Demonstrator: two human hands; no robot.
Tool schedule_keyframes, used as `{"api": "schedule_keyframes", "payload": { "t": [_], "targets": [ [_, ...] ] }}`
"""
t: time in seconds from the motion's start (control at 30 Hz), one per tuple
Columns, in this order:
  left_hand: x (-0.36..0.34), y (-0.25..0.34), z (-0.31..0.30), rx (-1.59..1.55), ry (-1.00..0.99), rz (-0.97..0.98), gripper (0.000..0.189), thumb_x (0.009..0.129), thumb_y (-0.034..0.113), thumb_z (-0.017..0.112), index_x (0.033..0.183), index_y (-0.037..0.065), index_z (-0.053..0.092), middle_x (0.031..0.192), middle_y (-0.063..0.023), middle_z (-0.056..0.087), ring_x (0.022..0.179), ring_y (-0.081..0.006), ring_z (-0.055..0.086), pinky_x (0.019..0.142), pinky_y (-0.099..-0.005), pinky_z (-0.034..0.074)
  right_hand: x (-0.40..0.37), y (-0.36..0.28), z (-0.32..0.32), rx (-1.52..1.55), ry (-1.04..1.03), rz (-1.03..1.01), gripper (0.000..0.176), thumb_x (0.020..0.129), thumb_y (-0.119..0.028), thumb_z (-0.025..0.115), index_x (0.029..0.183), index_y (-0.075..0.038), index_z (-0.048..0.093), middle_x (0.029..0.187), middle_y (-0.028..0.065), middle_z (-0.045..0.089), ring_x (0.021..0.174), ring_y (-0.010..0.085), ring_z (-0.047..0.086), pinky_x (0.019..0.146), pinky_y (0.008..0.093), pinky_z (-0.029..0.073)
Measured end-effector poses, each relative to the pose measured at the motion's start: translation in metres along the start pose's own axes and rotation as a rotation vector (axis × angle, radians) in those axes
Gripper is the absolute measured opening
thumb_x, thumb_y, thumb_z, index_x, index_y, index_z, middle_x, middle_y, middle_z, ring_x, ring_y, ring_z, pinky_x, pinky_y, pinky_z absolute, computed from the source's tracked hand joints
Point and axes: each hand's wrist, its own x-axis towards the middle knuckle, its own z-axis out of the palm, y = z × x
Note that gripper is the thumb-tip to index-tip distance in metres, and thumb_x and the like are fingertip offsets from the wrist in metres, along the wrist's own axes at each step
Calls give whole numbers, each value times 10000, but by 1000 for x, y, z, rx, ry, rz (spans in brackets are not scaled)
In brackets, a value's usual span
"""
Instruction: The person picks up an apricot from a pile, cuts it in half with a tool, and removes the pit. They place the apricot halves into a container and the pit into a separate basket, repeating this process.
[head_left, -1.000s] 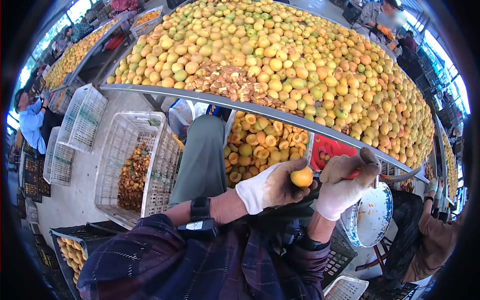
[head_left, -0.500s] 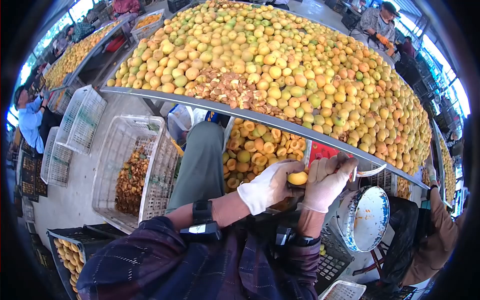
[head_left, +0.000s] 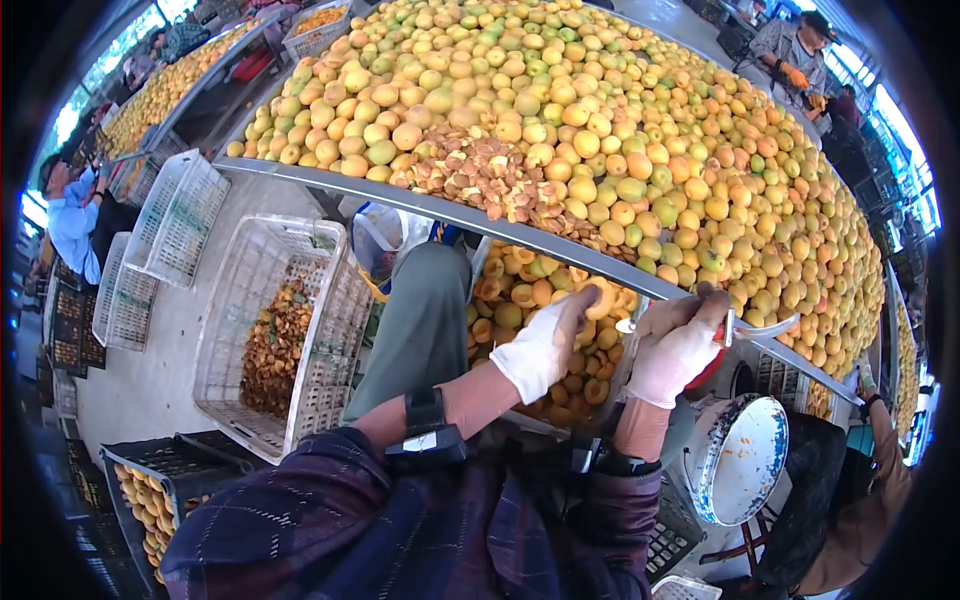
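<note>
My left hand (head_left: 550, 345), in a pale glove with bare fingertips, holds an apricot (head_left: 600, 300) above the crate of halved apricots (head_left: 515, 290). To its right, my right hand (head_left: 680, 340) is wrapped round a tool with a curved metal end (head_left: 768, 328) on the right and a small spoon-like tip (head_left: 626, 326) on the left. Both hands are near the metal edge (head_left: 440, 208) of the table, which bears a large heap of apricots (head_left: 620, 130). A pile of pits (head_left: 480, 172) lies near that edge.
A white crate (head_left: 345, 330) with pits and scraps stands on the left, beyond my knee (head_left: 418, 320). A paint-worn bucket (head_left: 705, 460) stands on the right, beside a co-worker's arm (head_left: 885, 440). Another person (head_left: 790, 55) works across the table. A dark crate (head_left: 180, 450) holds fruit.
My hands have moved apart. The left now holds the fruit higher, away from the tool. The tool's small tip now shows left of my right hand. The whole view has shifted slightly.
</note>
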Motion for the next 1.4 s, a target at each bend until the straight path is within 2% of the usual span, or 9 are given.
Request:
{"api": "schedule_keyframes", "payload": {
  "t": [0.1,0.4,0.53,0.8,0.93,1.03,1.13,1.27,1.4],
  "targets": [
    [-13,-9,8,-218,-161,-265,357,935,395,547,1177,134,518,1100,-73,577,1002,-228,535,889,-393,419,3,5,0,55,-26,-65,341,921,-240,531,1019,87,523,534,5,390,402,105,401,398,261,332],
    [-38,-25,18,-328,-236,-234,395,972,369,500,1213,60,452,1032,-163,600,885,-258,621,765,-363,521,3,36,-15,-255,55,-462,245,921,-240,544,888,0,580,507,-7,402,370,99,348,362,266,257],
    [-39,-19,19,-391,-202,-259,381,986,386,457,1159,49,484,1014,-145,607,817,-243,622,736,-353,528,-12,7,-22,217,-157,135,276,961,-291,497,957,-17,535,500,-63,321,386,37,298,375,216,241],
    [-30,-14,3,-557,-268,-475,306,991,305,465,1096,19,491,946,-132,609,652,-191,592,543,-312,522,0,17,-47,550,-232,250,318,975,-396,485,969,-80,514,507,-76,205,368,63,190,338,245,175],
    [-33,2,-11,-365,-235,-265,291,936,199,559,1147,8,497,923,-118,588,647,-178,569,517,-270,475,-15,-22,-57,65,-313,43,233,967,-282,521,972,-50,546,531,-68,303,378,63,283,326,247,237],
    [-65,27,7,244,-376,-30,406,872,129,540,1271,79,484,937,-72,574,669,-133,573,539,-239,455,-15,-8,-69,-730,-717,52,327,852,-80,640,1154,30,577,959,48,639,917,99,564,818,237,449],
    [-70,30,10,447,-465,179,372,870,131,541,1235,66,523,916,-44,577,663,-98,567,533,-219,443,-30,-11,-65,-538,-470,332,210,888,-177,624,1024,-17,622,645,-8,566,508,54,499,449,209,383],
    [-78,31,9,371,-388,88,352,880,144,566,1209,21,535,903,-57,588,650,-96,563,516,-227,435,-45,-1,-60,-341,-293,374,201,901,-220,619,976,-34,625,558,-36,505,398,33,402,363,209,280],
    [-61,23,-3,294,-180,166,232,863,93,609,1070,-13,613,741,-44,594,554,-94,534,476,-226,402,-25,50,-86,-469,-360,-192,164,899,-182,620,935,-22,609,530,-35,467,358,65,390,335,231,288]
  ]
}}
